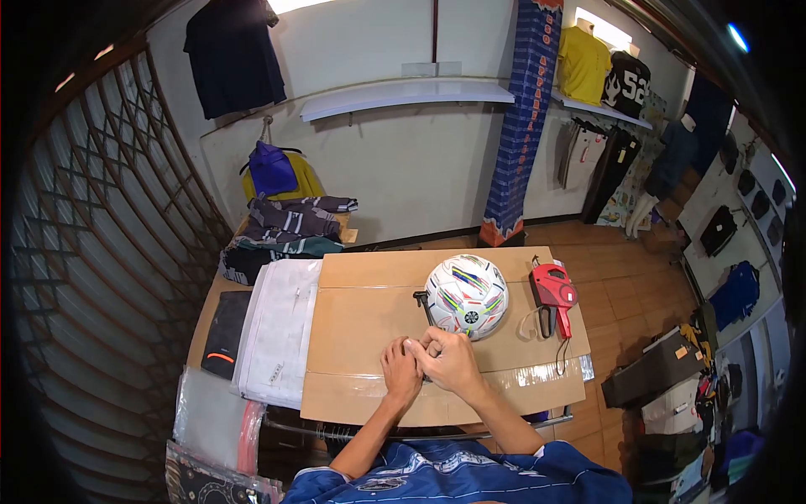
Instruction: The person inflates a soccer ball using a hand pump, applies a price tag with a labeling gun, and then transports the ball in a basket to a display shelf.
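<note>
A white soccer ball point(467, 290) with coloured streaks rests on the cardboard sheet point(361, 336) in front of me. Just left of it, a slim black ball pump point(430, 311) with a T-shaped handle runs down to my hands. My right hand point(447, 359) is closed with its fingers curled at the pump's lower end, close below the ball. Touching it from the left, my left hand point(401, 366) has its fingers bent round the same spot. My fingers hide the near end of the pump and whatever small part is between them.
A red tag gun-like device point(553, 290) with a black handle and strap lies right of the ball. Plastic-wrapped white packs point(281, 328) and a black pouch point(225, 332) are at left. Folded clothes point(290, 220) sit at the far left corner. A blue pillar point(522, 126) stands behind.
</note>
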